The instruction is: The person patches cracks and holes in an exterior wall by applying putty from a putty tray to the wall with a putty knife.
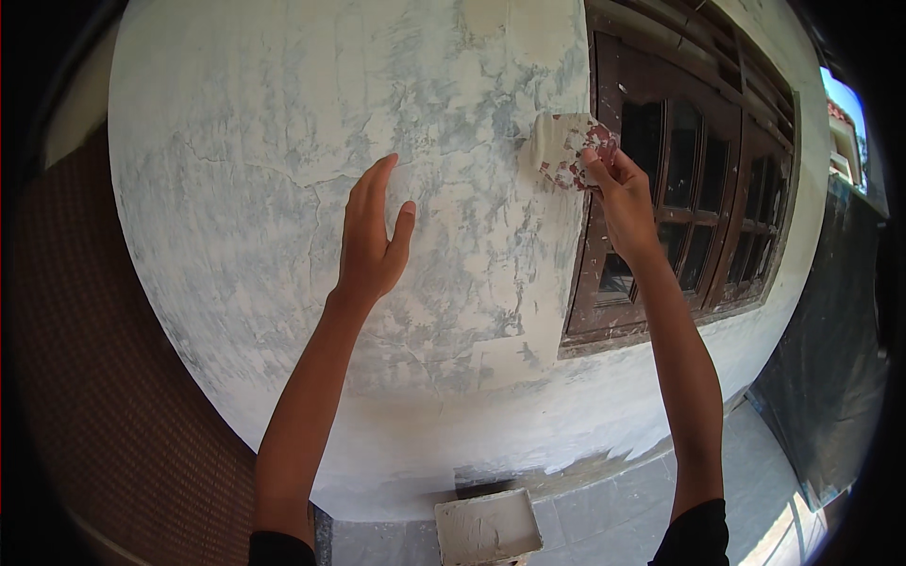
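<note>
My right hand grips a flat putty scraper, reddish and smeared with pale filler. Its edge meets the wall beside the window frame, where a cream patch of filler shows. My left hand is raised before the wall with nothing in it, thumb apart from the fingers; whether it touches the surface I cannot tell. The wall is patchy white and grey, with cracks running across it near my left hand.
A brown wooden window with small panes and pale splashes stands at the right. Below, a shallow tray of pale paste sits above the grey tiled floor. A brown woven screen hangs left; a dark sheet hangs far right.
</note>
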`<control>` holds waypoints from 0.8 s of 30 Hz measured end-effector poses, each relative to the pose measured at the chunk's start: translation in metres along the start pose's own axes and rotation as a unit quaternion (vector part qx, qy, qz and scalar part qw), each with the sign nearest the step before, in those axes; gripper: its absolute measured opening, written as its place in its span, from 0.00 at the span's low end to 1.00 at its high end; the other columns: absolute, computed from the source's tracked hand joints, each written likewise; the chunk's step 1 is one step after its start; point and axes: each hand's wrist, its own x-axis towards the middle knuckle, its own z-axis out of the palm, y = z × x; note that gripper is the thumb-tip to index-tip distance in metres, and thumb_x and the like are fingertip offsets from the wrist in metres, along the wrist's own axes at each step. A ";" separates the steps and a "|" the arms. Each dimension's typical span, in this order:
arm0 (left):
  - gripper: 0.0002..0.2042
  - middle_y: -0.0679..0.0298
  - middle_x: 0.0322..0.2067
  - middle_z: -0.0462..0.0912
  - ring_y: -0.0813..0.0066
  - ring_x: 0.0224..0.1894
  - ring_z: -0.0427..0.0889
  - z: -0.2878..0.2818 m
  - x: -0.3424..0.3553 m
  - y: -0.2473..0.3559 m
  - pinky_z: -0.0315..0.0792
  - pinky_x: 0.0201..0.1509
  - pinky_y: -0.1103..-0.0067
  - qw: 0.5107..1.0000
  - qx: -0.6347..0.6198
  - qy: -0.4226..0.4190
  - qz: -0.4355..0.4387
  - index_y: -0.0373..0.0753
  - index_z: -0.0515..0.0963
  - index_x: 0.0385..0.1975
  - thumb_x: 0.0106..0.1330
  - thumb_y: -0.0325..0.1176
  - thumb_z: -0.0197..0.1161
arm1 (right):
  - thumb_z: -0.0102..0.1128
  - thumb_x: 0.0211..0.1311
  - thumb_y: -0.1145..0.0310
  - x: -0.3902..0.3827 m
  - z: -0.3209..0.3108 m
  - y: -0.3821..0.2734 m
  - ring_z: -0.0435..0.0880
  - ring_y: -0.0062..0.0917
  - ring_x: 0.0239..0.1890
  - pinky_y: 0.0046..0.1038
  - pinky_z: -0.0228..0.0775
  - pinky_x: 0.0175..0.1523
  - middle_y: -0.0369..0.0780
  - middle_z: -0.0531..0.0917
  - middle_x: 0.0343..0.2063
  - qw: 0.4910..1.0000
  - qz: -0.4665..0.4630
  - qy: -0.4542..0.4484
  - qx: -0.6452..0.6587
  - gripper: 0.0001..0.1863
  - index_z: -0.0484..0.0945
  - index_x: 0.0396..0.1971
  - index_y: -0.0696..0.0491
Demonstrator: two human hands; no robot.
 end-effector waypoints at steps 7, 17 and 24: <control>0.29 0.53 0.69 0.62 0.54 0.71 0.61 0.022 0.063 -0.022 0.52 0.75 0.59 0.988 0.131 0.049 0.072 0.36 0.57 0.71 0.70 0.31 0.54 | 0.64 0.67 0.67 0.093 0.014 -0.056 0.85 0.24 0.35 0.25 0.75 0.42 0.44 0.88 0.33 0.914 -0.256 0.102 -0.297 0.11 0.85 0.44 0.56; 0.30 0.58 0.72 0.59 0.59 0.75 0.55 0.051 0.068 -0.046 0.43 0.78 0.57 0.967 0.229 0.075 0.086 0.37 0.57 0.72 0.70 0.36 0.51 | 0.61 0.57 0.79 0.165 0.046 -0.041 0.85 0.37 0.43 0.34 0.81 0.47 0.42 0.87 0.39 0.701 -0.547 0.102 -0.446 0.15 0.84 0.45 0.54; 0.30 0.59 0.72 0.60 0.60 0.75 0.56 0.049 0.067 -0.048 0.44 0.78 0.57 0.967 0.225 0.082 0.092 0.38 0.59 0.71 0.70 0.36 0.52 | 0.59 0.54 0.82 0.154 0.059 -0.028 0.85 0.40 0.39 0.37 0.82 0.42 0.45 0.84 0.34 0.713 -0.479 0.014 -0.512 0.15 0.84 0.42 0.58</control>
